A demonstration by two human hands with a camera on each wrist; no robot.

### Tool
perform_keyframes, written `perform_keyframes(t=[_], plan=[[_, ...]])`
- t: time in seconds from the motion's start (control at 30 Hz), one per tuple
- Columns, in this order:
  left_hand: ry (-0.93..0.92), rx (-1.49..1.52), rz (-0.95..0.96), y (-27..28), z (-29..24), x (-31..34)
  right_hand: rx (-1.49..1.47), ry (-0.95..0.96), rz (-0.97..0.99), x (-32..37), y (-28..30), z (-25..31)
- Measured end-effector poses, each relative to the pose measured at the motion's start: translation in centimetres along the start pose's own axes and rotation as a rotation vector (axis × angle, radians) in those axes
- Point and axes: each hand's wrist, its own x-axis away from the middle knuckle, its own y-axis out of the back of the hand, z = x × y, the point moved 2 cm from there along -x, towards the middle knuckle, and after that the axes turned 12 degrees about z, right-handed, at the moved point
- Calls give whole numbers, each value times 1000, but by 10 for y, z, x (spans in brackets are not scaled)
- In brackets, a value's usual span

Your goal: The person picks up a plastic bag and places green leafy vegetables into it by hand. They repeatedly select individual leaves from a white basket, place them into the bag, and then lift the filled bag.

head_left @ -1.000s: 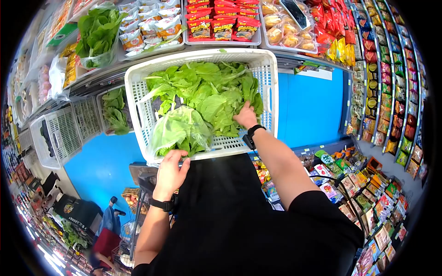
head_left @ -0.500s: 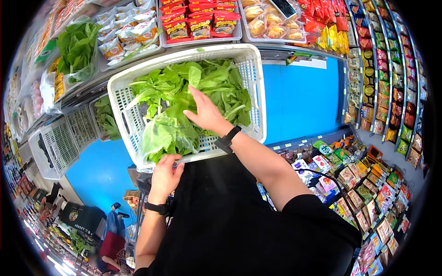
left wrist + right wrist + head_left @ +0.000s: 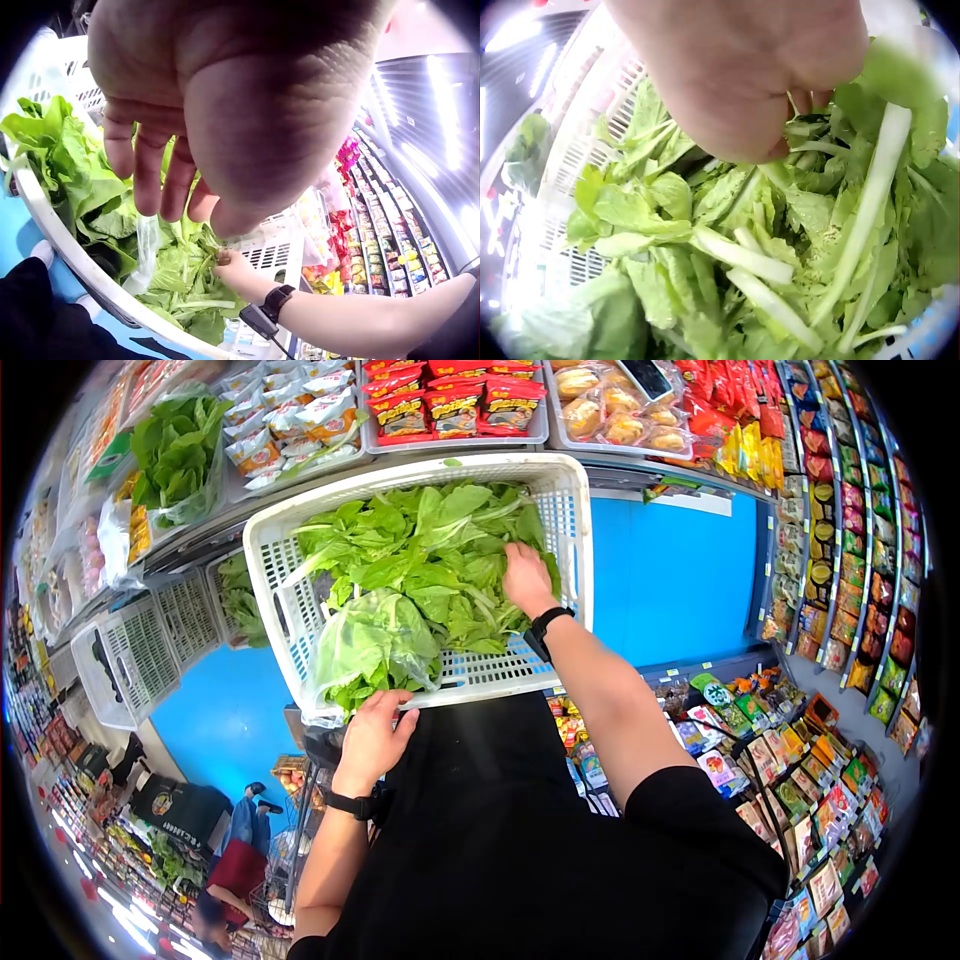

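A white slatted plastic crate [image 3: 570,510] holds loose leafy greens [image 3: 420,550] with pale stalks. At its front left corner sits a clear plastic bag [image 3: 375,635] with greens in it. My left hand [image 3: 375,735] is at the front rim beside the bag, its fingers extended and loosely bent over the bag's edge in the left wrist view. My right hand [image 3: 528,580] reaches into the right end of the crate. Its fingers curl into the greens there, the tips partly hidden by leaves and the palm in the right wrist view.
Behind the crate stand trays of red snack packs [image 3: 455,410] and wrapped buns, with a phone [image 3: 645,378] on the buns. Another bag of greens [image 3: 180,455] is at back left. A folding crate [image 3: 125,655] and a person [image 3: 240,870] are to the left.
My right hand went from the crate's right end to the middle, spread over greens near the bag, then came back to the right end. The left hand has stayed by the front rim.
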Motion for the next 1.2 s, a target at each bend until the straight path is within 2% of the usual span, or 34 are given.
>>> perform_keyframes(t=[0.1, 0.2, 0.27, 0.53, 0.7, 0.73, 0.9, 0.93, 0.97, 1.03, 1.07, 1.13, 1.2], plan=[[24, -40, -8, -1, -2, 3, 99, -98, 142, -19, -4, -1], [8, -41, -21, -3, -1, 6, 208, -124, 178, -26, -3, 4], [26, -56, -13, -4, -1, 8, 350, 14, 224, -30, -2, 5], [17, -28, -7, -9, 1, 10, 398, -25, 215, -35, 6, 1], [-36, -29, -38, -10, -2, 7, 429, 138, 176, -13, 11, 1], [-30, -22, -34, -9, -3, 7, 384, 135, 228, -2, 18, 10], [-24, -12, -32, -14, 3, 6, 291, 266, 246, 74, 32, 52], [-21, -21, -24, -14, 3, 5, 183, 234, 333, 87, 32, 57], [-18, -31, -17, -14, 2, 4, 59, 338, 351, 95, 18, 47], [-29, -33, -14, -15, 1, 2, -52, 481, 412, 104, 32, 49], [-34, -35, -11, -15, 1, 1, -52, 481, 411, 100, 39, 49], [-37, -20, -16, -17, 1, 0, 72, 306, 433, 73, 58, 49], [-35, -7, -18, -17, 1, 0, 22, 195, 235, 36, 63, 37]])
